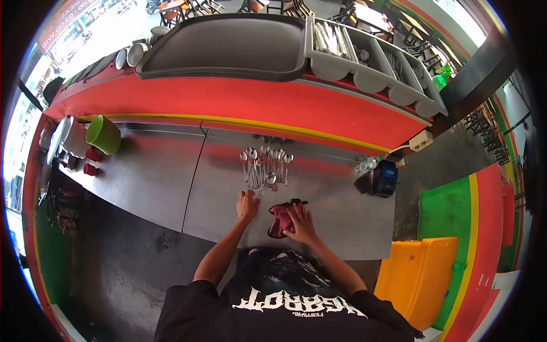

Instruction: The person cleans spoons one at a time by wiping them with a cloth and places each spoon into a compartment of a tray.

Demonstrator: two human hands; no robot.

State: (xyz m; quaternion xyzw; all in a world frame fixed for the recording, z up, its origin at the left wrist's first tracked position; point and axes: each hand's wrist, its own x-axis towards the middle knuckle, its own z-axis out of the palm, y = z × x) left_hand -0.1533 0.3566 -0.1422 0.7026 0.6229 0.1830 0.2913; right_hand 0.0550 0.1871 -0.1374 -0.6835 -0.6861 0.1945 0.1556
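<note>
My left hand point(247, 206) rests at the near end of the cutlery, its fingers curled. A metal spoon point(270, 179) slants toward its thumb, and the handle seems to end in my grip, partly hidden. Several more spoons point(280, 162) lie in a loose group just beyond, bowls mostly pointing away from me. To the right, my right hand point(301, 223) lies with fingers spread flat on a crumpled maroon cloth point(279, 220) with a dark edge. Both hands are over the grey metal table point(219, 171).
On the ledge ahead stand a dark tray point(225, 45) and a grey cutlery holder point(356, 74). A plastic bottle point(366, 166) and a black box point(385, 179) are at the right. A green container point(103, 135) stands far left. An orange bin point(419, 276) is at the lower right.
</note>
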